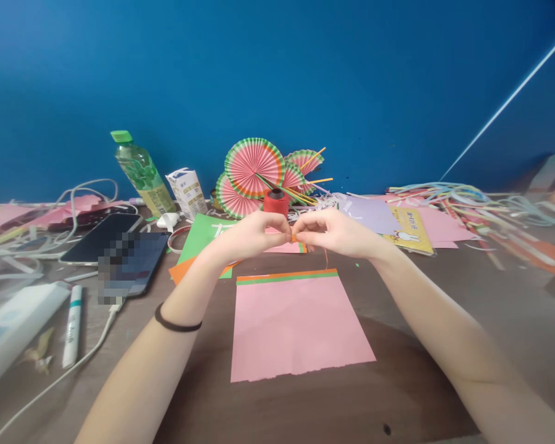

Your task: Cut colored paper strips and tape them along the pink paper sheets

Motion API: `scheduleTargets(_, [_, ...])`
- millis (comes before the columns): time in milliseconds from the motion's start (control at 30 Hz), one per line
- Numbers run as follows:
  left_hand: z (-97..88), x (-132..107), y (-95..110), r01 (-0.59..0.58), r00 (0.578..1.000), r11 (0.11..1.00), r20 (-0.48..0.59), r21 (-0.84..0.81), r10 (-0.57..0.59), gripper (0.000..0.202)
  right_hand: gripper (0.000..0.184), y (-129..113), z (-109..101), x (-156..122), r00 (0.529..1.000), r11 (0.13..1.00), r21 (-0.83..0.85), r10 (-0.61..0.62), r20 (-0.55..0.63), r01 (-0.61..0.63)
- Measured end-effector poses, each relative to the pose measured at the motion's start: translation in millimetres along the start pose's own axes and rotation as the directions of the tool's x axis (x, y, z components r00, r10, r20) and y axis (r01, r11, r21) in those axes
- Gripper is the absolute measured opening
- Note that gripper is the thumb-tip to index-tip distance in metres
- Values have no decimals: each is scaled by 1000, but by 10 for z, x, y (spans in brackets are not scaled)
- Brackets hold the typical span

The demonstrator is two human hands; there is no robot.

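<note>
Just above the far edge of the pink sheet (296, 327), a small orange scrap (295, 238) is pinched between the left hand (254, 234) and the right hand (337, 233), which are held tip to tip. Both hands are clenched on the scrap, thumb against forefinger, so that little of it is seen. A thin orange strand (326, 258) is seen hanging below the right hand, towards the sheet's striped far edge; whether it is joined to the scrap cannot be told. The step in hand is judged to be a fine folding or twisting of the scrap. Further handling is judged to call for a steady pinch on both sides and small fingertip movement, since the piece is tiny and light. Beyond the sheet, a red spool (276, 202) is stood just behind the hands, with paper fans (254, 166) farther back. A phone (99, 237) is laid to the left of the sheet.
</note>
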State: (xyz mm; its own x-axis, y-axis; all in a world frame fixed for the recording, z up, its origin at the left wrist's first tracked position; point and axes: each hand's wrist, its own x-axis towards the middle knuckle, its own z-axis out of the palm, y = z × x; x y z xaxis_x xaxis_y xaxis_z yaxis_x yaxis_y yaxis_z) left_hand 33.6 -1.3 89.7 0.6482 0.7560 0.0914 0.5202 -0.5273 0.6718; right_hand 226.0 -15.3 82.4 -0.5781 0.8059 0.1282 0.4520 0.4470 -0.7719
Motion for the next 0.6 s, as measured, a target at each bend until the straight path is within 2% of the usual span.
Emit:
scheduleTargets(233, [24, 11, 0, -5, 1000, 1000, -8, -1, 5, 19, 18, -11, -22, -8, 1000, 999, -36, 13, 9, -13])
scheduleTargets(367, [-36, 35, -133, 54, 998, 998, -19, 32, -53, 18, 19, -15, -66, -26, 999, 994, -92, 52, -9, -52])
scheduleTargets(500, [-188, 25, -446, 274, 959, 942, -128, 193, -252, 16, 21, -20, -99, -32, 989, 974, -174, 139, -52, -146])
scheduleTargets(600, [-298, -25, -697, 507, 860, 770, -292, 388, -419, 17, 22, -24, -110, -29, 983, 959, -216, 173, -55, -181])
